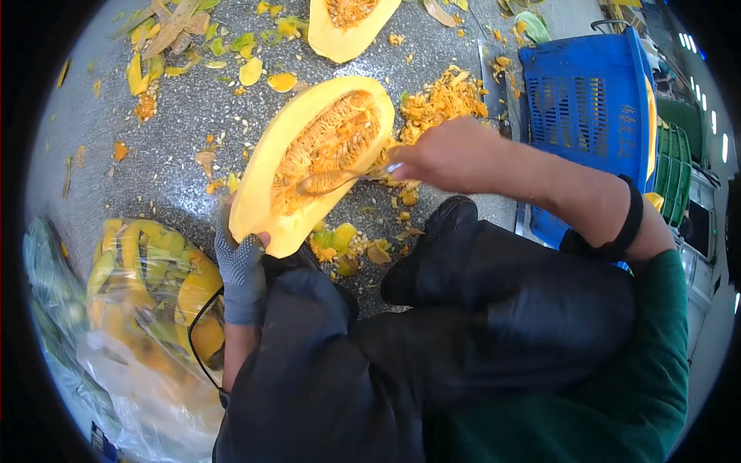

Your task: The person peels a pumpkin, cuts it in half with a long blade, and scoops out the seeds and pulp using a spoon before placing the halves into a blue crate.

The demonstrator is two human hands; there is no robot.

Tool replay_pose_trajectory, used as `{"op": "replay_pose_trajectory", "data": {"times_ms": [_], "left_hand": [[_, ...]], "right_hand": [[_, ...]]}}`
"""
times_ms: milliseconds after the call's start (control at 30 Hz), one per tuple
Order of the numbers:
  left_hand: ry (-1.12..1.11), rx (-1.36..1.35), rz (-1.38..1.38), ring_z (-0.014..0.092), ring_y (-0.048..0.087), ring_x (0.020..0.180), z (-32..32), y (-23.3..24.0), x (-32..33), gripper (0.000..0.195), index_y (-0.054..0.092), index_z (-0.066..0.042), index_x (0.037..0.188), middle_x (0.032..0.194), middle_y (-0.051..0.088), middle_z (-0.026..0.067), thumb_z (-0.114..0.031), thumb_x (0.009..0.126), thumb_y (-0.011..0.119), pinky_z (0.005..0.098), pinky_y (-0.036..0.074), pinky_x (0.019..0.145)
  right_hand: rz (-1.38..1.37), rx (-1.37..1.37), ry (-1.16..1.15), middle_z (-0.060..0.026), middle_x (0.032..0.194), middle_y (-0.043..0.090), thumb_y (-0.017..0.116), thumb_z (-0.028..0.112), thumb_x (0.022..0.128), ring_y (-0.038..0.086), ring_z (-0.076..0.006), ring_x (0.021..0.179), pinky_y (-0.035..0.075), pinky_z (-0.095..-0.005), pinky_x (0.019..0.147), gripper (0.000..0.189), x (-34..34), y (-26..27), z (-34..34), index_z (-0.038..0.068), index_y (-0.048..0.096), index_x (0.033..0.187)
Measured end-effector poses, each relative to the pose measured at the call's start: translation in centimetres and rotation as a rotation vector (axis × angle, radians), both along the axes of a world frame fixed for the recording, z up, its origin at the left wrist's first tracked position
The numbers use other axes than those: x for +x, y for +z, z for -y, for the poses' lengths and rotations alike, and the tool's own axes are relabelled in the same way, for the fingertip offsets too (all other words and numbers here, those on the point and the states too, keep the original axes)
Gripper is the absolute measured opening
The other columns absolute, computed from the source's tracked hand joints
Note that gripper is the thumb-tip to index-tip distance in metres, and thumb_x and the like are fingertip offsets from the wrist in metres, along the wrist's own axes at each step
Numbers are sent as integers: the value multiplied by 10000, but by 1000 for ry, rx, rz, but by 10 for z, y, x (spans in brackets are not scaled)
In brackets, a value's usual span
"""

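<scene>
A peeled pumpkin half (pixel 260 159), cut face up, rests tilted in front of me. My left hand (pixel 240 263), in a grey dotted glove, grips its near end. Bare and closed round the handle of a metal spoon (pixel 327 182), my right hand (pixel 443 155) is at the pumpkin's right edge. The spoon's bowl lies in the stringy, seedy hollow, blurred by motion. Beside the right hand, a heap of scooped orange pulp and seeds (pixel 443 101) lies on the floor. Another pumpkin half (pixel 347 37) sits at the top, partly out of view.
A blue plastic crate (pixel 579 98) stands at right, with a green basket (pixel 674 168) behind it. On the left is a clear plastic bag of peelings (pixel 153 278), and wrapped green vegetables (pixel 58 289) lie beyond it. Peel scraps (pixel 250 70) and seeds litter the speckled floor (pixel 173 191).
</scene>
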State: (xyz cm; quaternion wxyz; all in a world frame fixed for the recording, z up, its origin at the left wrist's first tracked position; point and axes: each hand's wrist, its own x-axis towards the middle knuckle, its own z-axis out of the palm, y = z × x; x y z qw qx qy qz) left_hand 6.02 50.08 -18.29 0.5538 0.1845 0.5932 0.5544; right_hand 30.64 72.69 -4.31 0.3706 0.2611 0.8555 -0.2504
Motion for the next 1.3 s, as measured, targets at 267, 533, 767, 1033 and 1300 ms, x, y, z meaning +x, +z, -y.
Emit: {"op": "replay_pose_trajectory", "data": {"times_ms": [267,533,767,1033,1300], "left_hand": [[34,9,-49,233,505,1229,3,-11,6,739,427,32,1387,1313,534,125,-207,749,714,364,398,1052],[65,21,0,234,494,1252,7,-13,5,764,404,12,1410,1331,526,116,-171,742,727,360,386,1069],[70,52,35,221,487,1246,5,-25,10,806,380,3,1422,1336,514,108,-175,736,765,361,378,1076],[103,61,147,250,522,1250,19,-50,7,679,396,-17,1425,1368,522,117,-85,809,673,396,424,1073],[93,25,300,264,529,1243,23,-53,-2,556,422,-4,1402,1350,532,135,-131,878,557,409,420,1075]], "right_hand": [[-24,142,-102,-129,796,682,463,422,991,674,-351,856,512,-513,732,334,26,19,-10,161,640,1101],[155,285,-123,-144,880,698,432,423,1001,669,-364,872,521,-509,757,377,47,26,-41,144,655,1122],[-79,-26,23,-173,806,680,489,356,990,677,-372,794,523,-499,693,358,6,9,10,133,572,1258],[-68,122,227,-114,690,635,498,341,995,658,-334,659,495,-472,559,371,8,-15,-5,159,525,1318],[-153,52,175,-130,704,648,508,353,984,677,-331,741,510,-494,637,314,-7,-19,-5,167,601,1220]]}}
